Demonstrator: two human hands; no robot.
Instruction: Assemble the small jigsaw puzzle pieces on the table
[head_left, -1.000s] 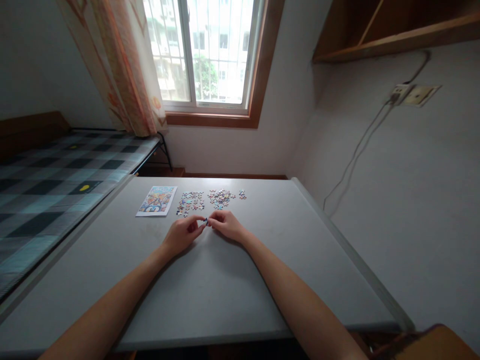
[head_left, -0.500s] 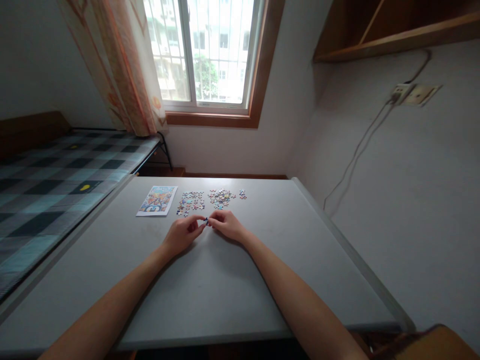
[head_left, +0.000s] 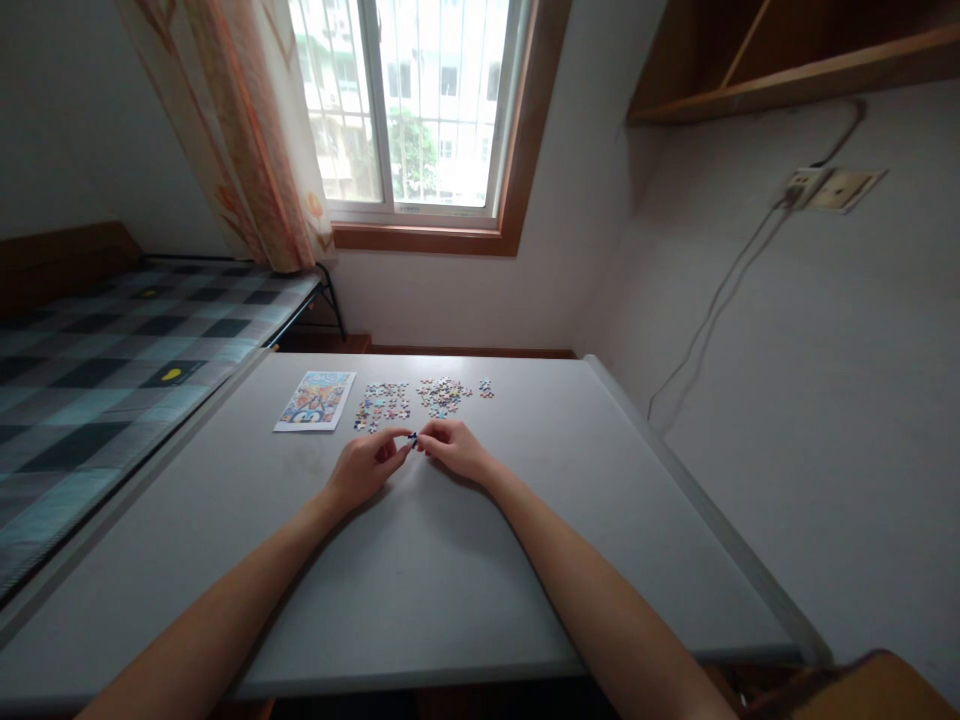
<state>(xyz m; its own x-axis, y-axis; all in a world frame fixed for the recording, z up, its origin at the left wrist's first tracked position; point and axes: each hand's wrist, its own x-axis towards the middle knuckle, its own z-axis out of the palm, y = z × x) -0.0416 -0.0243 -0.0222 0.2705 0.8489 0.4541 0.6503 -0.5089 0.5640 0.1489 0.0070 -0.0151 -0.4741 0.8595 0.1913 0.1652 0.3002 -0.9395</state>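
Pale grey table fills the lower frame, under a bright window at top centre; light dim elsewhere. Hands nearly together at frame centre: left hand pinches a small dark puzzle piece between thumb and index finger; right hand appears to grip its right edge with the fingertips. Whether it is one piece or two joined: cannot tell, too small. Handling (judged): very light, stiff thin card, little slip; knobs could bend or fray if twisted. Best hold: flat edges, finger and thumb, avoiding the narrow tabs. Just beyond the hands, spaced rows of pieces; right of these, a heaped pile, then a small separate cluster. Left of the rows, a printed picture sheet lies flat. Further out: checked bed at left, curtain upper left, wooden shelf upper right.
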